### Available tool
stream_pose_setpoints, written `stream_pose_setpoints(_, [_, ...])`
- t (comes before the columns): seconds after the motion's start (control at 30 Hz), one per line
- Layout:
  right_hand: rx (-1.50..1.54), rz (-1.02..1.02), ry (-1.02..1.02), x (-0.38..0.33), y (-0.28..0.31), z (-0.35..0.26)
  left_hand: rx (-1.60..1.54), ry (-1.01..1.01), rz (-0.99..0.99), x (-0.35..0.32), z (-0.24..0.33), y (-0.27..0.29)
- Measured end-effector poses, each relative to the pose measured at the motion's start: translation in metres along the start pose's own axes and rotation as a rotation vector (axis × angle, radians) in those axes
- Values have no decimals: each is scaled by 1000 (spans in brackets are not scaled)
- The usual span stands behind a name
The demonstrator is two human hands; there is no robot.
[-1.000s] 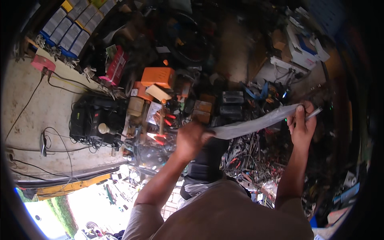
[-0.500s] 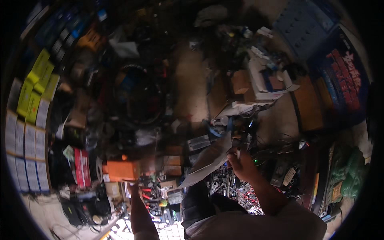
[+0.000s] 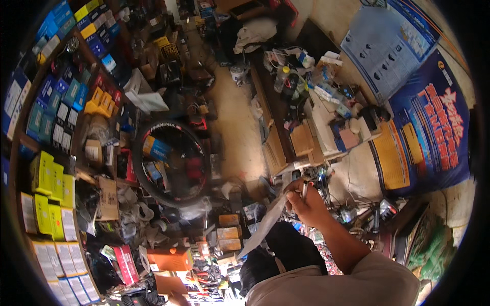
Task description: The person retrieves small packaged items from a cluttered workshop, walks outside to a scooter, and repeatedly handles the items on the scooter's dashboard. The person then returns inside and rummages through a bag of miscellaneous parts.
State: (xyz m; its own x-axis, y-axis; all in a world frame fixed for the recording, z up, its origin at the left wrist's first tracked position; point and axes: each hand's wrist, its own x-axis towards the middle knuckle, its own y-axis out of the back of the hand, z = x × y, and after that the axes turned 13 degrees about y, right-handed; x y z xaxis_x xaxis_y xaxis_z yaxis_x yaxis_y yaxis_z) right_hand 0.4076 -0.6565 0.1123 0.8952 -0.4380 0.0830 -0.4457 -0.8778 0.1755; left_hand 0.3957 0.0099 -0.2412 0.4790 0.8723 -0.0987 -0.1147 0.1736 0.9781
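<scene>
Right hand (image 3: 305, 204) raised mid-frame, fingers closed around upper end of long pale strip (image 3: 265, 225), plus small thin metallic piece at fingertips, too small to identify. Strip hangs slanting down-left from fist, lower end free in air above dark-trousered knee (image 3: 291, 247). Judged light, limp, thin, likely smooth; bends easily, so best held near end or supported at both ends. Left hand out of view. Below: cluttered workshop floor, bicycle wheel (image 3: 172, 162) left of strip, orange box (image 3: 171, 259) near lower edge, workbench (image 3: 301, 127) beyond hand.
</scene>
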Motion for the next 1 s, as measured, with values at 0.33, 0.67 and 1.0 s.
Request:
stream_pose_setpoints(0.33, [-80,-99,73,159,47,-10,-1015,311,-1102,-216,307,159])
stream_pose_setpoints(0.67, [79,-345,589,367,87,-44,-1092,217,-2270,-389,619,99])
stream_pose_setpoints(1.0, [225,-602,587,599,68,123,-993,304,-2330,-477,880,-81])
